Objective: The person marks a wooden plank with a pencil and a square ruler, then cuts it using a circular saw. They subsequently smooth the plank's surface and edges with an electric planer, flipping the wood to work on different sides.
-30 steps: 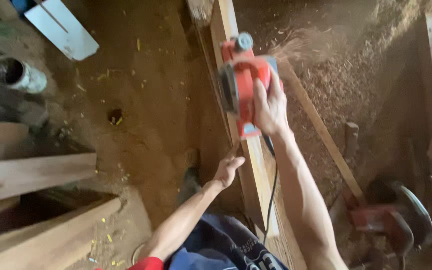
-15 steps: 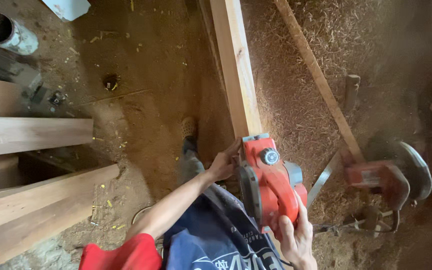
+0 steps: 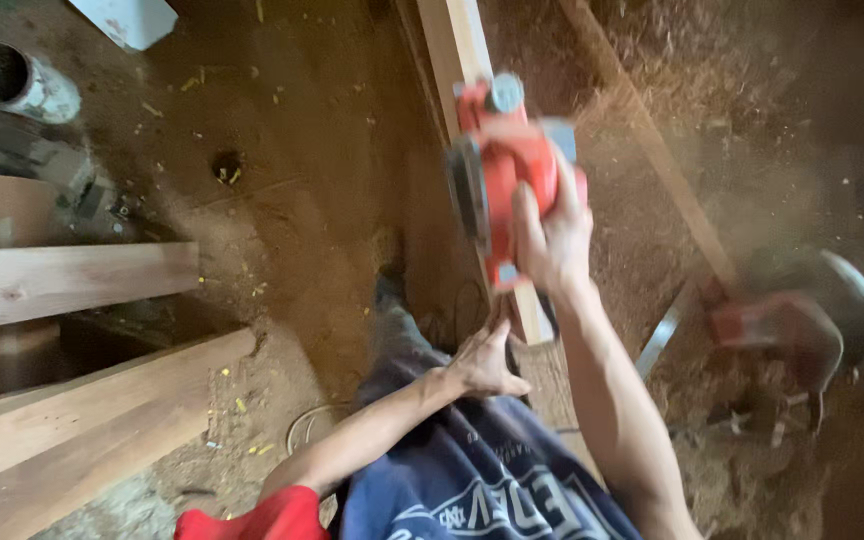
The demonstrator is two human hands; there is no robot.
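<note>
Right hand (image 3: 550,232) grips red planer (image 3: 500,170), apparently on beam (image 3: 452,40)

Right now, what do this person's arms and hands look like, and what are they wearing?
Both hands are bare: no gloves on the left hand or right hand, and no rings or watch that I can make out. Both forearms are uncovered. A red sleeve shows at the left upper arm, over a blue printed garment.

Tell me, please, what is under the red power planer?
Under the red power planer lies a long pale wooden beam. The right hand grips the planer. The beam's surface directly below it is covered.
</note>
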